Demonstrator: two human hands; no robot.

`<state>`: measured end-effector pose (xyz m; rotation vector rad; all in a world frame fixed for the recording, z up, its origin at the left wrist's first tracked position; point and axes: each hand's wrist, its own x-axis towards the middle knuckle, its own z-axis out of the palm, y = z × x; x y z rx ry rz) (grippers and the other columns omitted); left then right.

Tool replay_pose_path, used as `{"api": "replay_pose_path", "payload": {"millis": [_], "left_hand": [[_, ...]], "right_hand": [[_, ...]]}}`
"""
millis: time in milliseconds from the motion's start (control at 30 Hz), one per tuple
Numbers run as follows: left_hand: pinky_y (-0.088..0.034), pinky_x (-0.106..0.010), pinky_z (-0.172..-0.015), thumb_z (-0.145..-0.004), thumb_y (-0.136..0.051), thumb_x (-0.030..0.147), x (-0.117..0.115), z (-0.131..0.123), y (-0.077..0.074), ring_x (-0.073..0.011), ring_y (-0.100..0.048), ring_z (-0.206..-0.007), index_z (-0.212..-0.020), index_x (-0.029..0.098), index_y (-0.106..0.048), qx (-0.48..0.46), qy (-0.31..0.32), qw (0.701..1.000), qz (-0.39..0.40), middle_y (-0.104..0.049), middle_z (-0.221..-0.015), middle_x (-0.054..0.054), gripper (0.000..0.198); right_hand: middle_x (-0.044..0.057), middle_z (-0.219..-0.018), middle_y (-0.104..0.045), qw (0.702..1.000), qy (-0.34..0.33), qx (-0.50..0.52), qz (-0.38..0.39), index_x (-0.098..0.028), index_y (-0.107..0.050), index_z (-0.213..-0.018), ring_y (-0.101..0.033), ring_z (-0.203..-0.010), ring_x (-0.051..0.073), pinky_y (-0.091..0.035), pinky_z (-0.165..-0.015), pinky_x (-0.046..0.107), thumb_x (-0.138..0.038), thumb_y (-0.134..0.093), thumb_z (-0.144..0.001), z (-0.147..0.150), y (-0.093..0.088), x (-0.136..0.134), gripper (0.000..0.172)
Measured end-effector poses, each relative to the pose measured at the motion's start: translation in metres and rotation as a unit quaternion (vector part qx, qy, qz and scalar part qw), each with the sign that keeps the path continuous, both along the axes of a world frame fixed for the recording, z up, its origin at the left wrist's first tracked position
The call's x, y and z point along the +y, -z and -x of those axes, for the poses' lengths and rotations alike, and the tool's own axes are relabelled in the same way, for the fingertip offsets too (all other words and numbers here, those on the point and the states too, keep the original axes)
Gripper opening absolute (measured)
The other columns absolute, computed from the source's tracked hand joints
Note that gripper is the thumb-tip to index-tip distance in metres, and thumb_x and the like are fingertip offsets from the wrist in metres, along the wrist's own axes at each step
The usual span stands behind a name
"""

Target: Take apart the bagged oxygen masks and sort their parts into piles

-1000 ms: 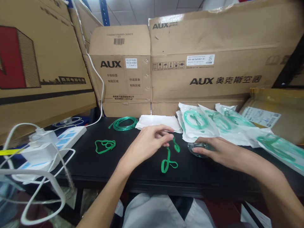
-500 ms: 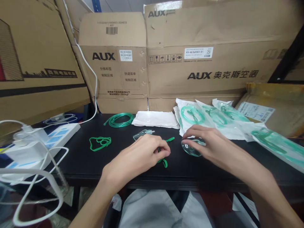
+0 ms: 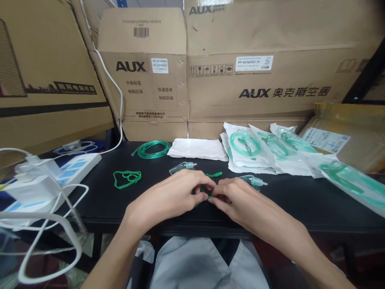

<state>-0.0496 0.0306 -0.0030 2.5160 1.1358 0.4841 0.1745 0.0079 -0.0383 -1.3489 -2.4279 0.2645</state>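
Observation:
My left hand [image 3: 186, 188] and my right hand [image 3: 230, 194] meet over the front of the black table. Both pinch a thin green elastic strap [image 3: 209, 197], mostly hidden by the fingers. A green end [image 3: 214, 174] sticks out behind the fingertips. Just past my right hand lies a clear plastic mask [image 3: 252, 180] with a pale connector, partly covered by the hand. A second clear plastic piece [image 3: 180, 166] with a similar connector lies behind my left hand. Farther left, another green elastic strap [image 3: 127, 179] lies loosely looped on the table.
Coiled green tubing [image 3: 152, 149] and a white packet [image 3: 197, 149] lie at the back. Several sealed pouches [image 3: 245, 144] with green tubing fill the right side. A white power strip [image 3: 80, 168] with cables stands left. Cardboard boxes [image 3: 150, 88] wall the back.
My right hand has let go of the clear mask and moved left to the green strap beside my left hand. The mask now lies with its connector pointing right.

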Motion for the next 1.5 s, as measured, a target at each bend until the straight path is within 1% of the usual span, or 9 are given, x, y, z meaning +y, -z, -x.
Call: {"api": "replay_pose_path", "payload": {"millis": [133, 267, 567, 767, 900, 1067, 1200, 1300, 1500], "left_hand": [[-0.045, -0.026, -0.07, -0.094, -0.064, 0.03, 0.002, -0.003, -0.001, -0.0189, -0.065, -0.084, -0.123, 0.038, -0.072, -0.012, -0.012, 0.999, 0.029, -0.071, -0.086, 0.004, 0.031], [-0.042, -0.024, -0.063, -0.094, -0.062, 0.027, 0.009, -0.006, 0.002, -0.0141, -0.063, -0.071, -0.109, 0.032, -0.074, -0.034, 0.01, 0.997, 0.073, -0.07, -0.079, 0.005, 0.02], [-0.038, -0.022, -0.064, -0.097, -0.063, 0.034, 0.016, -0.001, 0.002, -0.0133, -0.059, -0.072, -0.102, 0.033, -0.079, -0.028, -0.005, 0.998, 0.05, -0.066, -0.072, 0.005, 0.017], [-0.04, -0.022, -0.068, -0.094, -0.065, 0.055, 0.013, -0.01, 0.003, -0.0131, -0.063, -0.077, -0.102, 0.033, -0.08, -0.05, -0.005, 0.997, 0.057, -0.072, -0.082, 0.006, 0.028], [-0.04, -0.022, -0.076, -0.098, -0.061, 0.045, 0.015, -0.016, 0.006, -0.013, -0.065, -0.083, -0.099, 0.031, -0.08, -0.07, 0.009, 0.997, 0.032, -0.076, -0.087, 0.006, 0.023], [-0.039, -0.023, -0.067, -0.096, -0.062, 0.051, 0.017, -0.014, 0.006, -0.0134, -0.061, -0.074, -0.096, 0.029, -0.081, -0.08, -0.015, 0.996, 0.032, -0.075, -0.083, 0.004, 0.029], [-0.04, -0.022, -0.062, -0.096, -0.061, 0.044, 0.015, -0.014, 0.003, -0.012, -0.059, -0.068, -0.094, 0.027, -0.08, -0.103, -0.023, 0.993, 0.061, -0.074, -0.077, 0.005, 0.026], [-0.044, -0.02, -0.062, -0.097, -0.058, 0.038, 0.016, -0.016, 0.002, -0.0113, -0.063, -0.07, -0.095, 0.025, -0.079, -0.138, -0.013, 0.986, 0.093, -0.078, -0.088, 0.004, 0.024], [-0.047, -0.022, -0.066, -0.096, -0.061, 0.037, 0.021, -0.017, 0.008, -0.0138, -0.069, -0.076, -0.095, 0.024, -0.078, -0.177, -0.014, 0.978, 0.111, -0.078, -0.088, 0.002, 0.022]], "right_hand": [[0.003, -0.114, -0.067, 0.999, -0.022, 0.03, 0.004, -0.03, -0.069, -0.107, -0.062, -0.109, 0.023, -0.049, -0.092, 0.036, -0.042, -0.052, -0.104, -0.005, -0.003, 0.007, 0.021], [0.001, -0.112, -0.068, 0.998, -0.027, 0.061, 0.009, -0.033, -0.07, -0.107, -0.063, -0.107, 0.022, -0.048, -0.093, 0.034, -0.043, -0.054, -0.101, -0.009, -0.007, 0.013, 0.02], [0.0, -0.102, -0.065, 0.998, -0.037, 0.034, 0.028, -0.03, -0.07, -0.096, -0.061, -0.096, 0.02, -0.045, -0.084, 0.032, -0.038, -0.057, -0.101, -0.025, -0.024, 0.02, 0.016], [0.001, -0.097, -0.07, 0.998, -0.022, 0.053, 0.011, -0.031, -0.071, -0.101, -0.065, -0.091, 0.023, -0.049, -0.079, 0.033, -0.037, -0.057, -0.098, -0.03, -0.015, 0.023, 0.016], [0.001, -0.094, -0.072, 0.998, -0.013, 0.06, -0.012, -0.032, -0.074, -0.098, -0.067, -0.085, 0.022, -0.05, -0.075, 0.033, -0.044, -0.059, -0.097, -0.03, -0.016, 0.023, 0.019], [0.004, -0.115, -0.072, 0.993, 0.051, 0.038, -0.096, -0.031, -0.075, -0.103, -0.069, -0.099, 0.026, -0.051, -0.08, 0.036, -0.062, -0.062, -0.093, -0.054, -0.028, 0.033, 0.035], [0.006, -0.121, -0.073, 0.993, 0.107, -0.009, -0.047, -0.034, -0.074, -0.12, -0.069, -0.107, 0.031, -0.053, -0.084, 0.041, -0.07, -0.064, -0.087, -0.086, -0.021, 0.045, 0.049], [0.007, -0.113, -0.076, 0.995, 0.1, -0.026, -0.006, -0.032, -0.076, -0.119, -0.07, -0.104, 0.032, -0.054, -0.088, 0.042, -0.065, -0.065, -0.088, -0.098, -0.013, 0.052, 0.046], [0.008, -0.117, -0.076, 0.994, 0.1, 0.031, 0.003, -0.03, -0.074, -0.124, -0.072, -0.103, 0.032, -0.056, -0.084, 0.041, -0.067, -0.06, -0.091, -0.077, -0.022, 0.044, 0.051]]}}
